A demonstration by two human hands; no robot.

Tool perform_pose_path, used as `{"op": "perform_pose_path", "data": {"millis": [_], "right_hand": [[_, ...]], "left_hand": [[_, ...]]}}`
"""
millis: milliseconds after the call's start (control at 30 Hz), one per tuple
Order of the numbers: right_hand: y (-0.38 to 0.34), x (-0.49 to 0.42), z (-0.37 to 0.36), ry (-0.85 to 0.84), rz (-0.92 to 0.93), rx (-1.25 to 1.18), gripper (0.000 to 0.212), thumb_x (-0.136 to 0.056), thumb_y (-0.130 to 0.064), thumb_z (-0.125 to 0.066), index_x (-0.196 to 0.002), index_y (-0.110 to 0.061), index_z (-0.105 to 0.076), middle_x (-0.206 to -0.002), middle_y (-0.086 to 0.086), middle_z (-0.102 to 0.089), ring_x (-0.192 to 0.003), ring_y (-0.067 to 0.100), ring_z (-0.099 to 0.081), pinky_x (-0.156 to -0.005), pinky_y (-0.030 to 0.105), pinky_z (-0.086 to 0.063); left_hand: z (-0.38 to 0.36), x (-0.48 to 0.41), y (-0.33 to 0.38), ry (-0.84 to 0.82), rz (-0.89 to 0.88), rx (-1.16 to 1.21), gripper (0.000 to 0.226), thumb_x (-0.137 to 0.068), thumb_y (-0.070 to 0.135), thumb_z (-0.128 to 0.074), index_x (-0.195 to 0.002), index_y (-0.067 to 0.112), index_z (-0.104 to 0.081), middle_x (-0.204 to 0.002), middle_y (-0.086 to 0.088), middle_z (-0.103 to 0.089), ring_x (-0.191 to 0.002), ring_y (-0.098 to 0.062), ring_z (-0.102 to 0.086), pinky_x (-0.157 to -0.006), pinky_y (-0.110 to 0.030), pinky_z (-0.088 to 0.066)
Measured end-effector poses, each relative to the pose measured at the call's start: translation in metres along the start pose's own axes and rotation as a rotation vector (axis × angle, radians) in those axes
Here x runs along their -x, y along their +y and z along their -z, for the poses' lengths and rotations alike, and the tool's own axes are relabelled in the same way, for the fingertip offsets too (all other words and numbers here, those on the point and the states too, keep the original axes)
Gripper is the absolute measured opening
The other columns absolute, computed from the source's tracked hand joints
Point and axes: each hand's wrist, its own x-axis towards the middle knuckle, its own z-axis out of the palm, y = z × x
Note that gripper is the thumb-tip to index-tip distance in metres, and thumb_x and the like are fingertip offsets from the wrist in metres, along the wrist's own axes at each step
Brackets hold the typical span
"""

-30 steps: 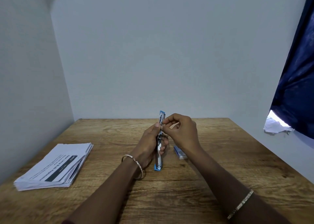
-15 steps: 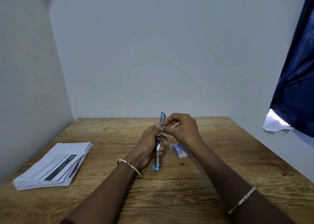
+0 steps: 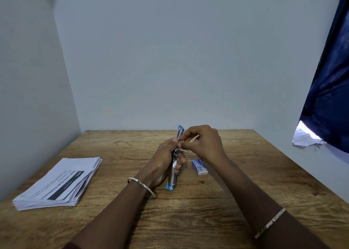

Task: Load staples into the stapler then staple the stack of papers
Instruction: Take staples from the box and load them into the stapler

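A blue and silver stapler (image 3: 172, 178) is held opened out lengthwise above the middle of the wooden table (image 3: 188, 211), its near end low over the wood. My left hand (image 3: 164, 161) is wrapped around its middle. My right hand (image 3: 204, 144) pinches at the stapler's upper half with thumb and forefinger; whether staples are between those fingers is too small to tell. A small blue staple box (image 3: 199, 166) lies on the table just right of the stapler. The stack of printed papers (image 3: 58, 184) rests at the left of the table.
Grey walls close off the table at the back and on the left. A dark blue curtain (image 3: 328, 78) hangs at the right, with crumpled white paper (image 3: 306, 137) under its lower edge. Both wrists wear thin bangles.
The hands and the stapler have stayed almost in place. The left forearm has shifted slightly left, and the staple box shows more fully beside the right wrist.
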Motion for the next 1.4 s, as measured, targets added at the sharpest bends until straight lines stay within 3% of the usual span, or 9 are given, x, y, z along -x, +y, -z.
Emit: {"op": "perform_pose_path", "data": {"millis": [133,300,433,533,767,967,1133,1300,1400], "right_hand": [[0.001,-0.002,0.003,-0.059,0.003,-0.062,0.015,-0.067,-0.027,-0.090,-0.076,-0.023,-0.078,-0.067,-0.008,-0.075,-0.054,-0.001,-0.061,-0.067,0.031,-0.056],[0.006,-0.001,0.006,-0.149,0.018,-0.175,0.016,-0.072,-0.015,-0.088,-0.071,-0.021,-0.074,-0.071,-0.005,-0.072,-0.046,-0.005,-0.053,-0.051,0.008,-0.040],[0.008,-0.001,0.006,-0.200,0.065,-0.177,0.015,-0.077,-0.015,-0.085,-0.074,-0.021,-0.072,-0.081,-0.003,-0.075,-0.061,0.009,-0.055,-0.061,0.020,-0.046],[0.010,-0.001,0.004,-0.218,0.111,-0.163,0.015,-0.079,-0.012,-0.083,-0.075,-0.019,-0.070,-0.082,-0.002,-0.074,-0.063,0.005,-0.056,-0.061,0.012,-0.045],[0.015,-0.002,0.000,-0.113,0.074,-0.268,0.009,-0.078,-0.010,-0.083,-0.078,-0.010,-0.074,-0.078,-0.002,-0.074,-0.064,-0.002,-0.060,-0.055,0.009,-0.043],[0.020,-0.005,0.011,0.043,-0.014,-0.269,0.009,-0.074,0.000,-0.079,-0.073,-0.005,-0.071,-0.076,0.008,-0.077,-0.064,0.009,-0.067,-0.064,0.027,-0.058],[0.032,-0.001,0.029,0.016,0.030,-0.058,0.020,-0.078,-0.001,-0.081,-0.095,-0.011,-0.077,-0.074,0.002,-0.074,-0.062,0.006,-0.065,-0.071,0.015,-0.055],[0.053,0.020,0.047,0.017,-0.021,0.132,0.015,-0.076,-0.002,-0.083,-0.089,-0.009,-0.083,-0.083,0.003,-0.080,-0.066,-0.006,-0.063,-0.069,-0.001,-0.045],[0.060,0.031,0.053,0.013,-0.073,0.179,0.014,-0.075,-0.002,-0.083,-0.084,-0.013,-0.083,-0.081,0.001,-0.079,-0.069,-0.002,-0.064,-0.071,0.009,-0.047]], "left_hand": [[0.000,0.001,0.000,-0.011,0.021,0.020,0.038,-0.106,0.034,-0.035,-0.121,0.006,-0.056,-0.053,-0.011,-0.058,-0.032,-0.016,-0.043,-0.037,-0.019,-0.036],[0.000,0.001,0.001,0.003,0.051,0.026,0.034,-0.106,0.033,-0.035,-0.112,0.007,-0.055,-0.052,-0.008,-0.058,-0.034,-0.015,-0.042,-0.037,-0.019,-0.033],[-0.001,0.002,0.002,0.026,0.085,0.038,0.032,-0.107,0.032,-0.033,-0.098,0.009,-0.053,-0.051,-0.007,-0.057,-0.034,-0.013,-0.039,-0.036,-0.017,-0.031],[-0.001,0.001,0.003,0.054,0.121,0.038,0.032,-0.107,0.032,-0.032,-0.097,0.009,-0.052,-0.052,-0.006,-0.057,-0.036,-0.012,-0.039,-0.037,-0.018,-0.030],[-0.002,0.001,0.005,0.108,0.147,0.100,0.034,-0.107,0.033,-0.033,-0.102,0.008,-0.056,-0.050,-0.004,-0.055,-0.034,-0.009,-0.039,-0.032,-0.016,-0.029],[0.001,-0.004,0.004,0.143,0.187,0.211,0.037,-0.107,0.035,-0.034,-0.096,0.007,-0.056,-0.049,-0.004,-0.054,-0.031,-0.008,-0.037,-0.029,-0.016,-0.029],[0.002,-0.006,0.003,0.088,0.206,0.283,0.037,-0.100,0.043,-0.049,-0.085,0.010,-0.055,-0.052,-0.005,-0.052,-0.029,-0.008,-0.038,-0.029,-0.014,-0.030],[0.000,-0.005,0.003,0.099,0.190,0.296,0.018,-0.098,0.018,-0.058,-0.083,0.013,-0.048,-0.054,-0.002,-0.051,-0.031,-0.006,-0.035,-0.028,-0.016,-0.028],[-0.001,-0.005,0.003,0.102,0.196,0.310,0.015,-0.099,0.012,-0.054,-0.086,0.012,-0.047,-0.055,-0.003,-0.050,-0.031,-0.005,-0.034,-0.028,-0.016,-0.027]]}}
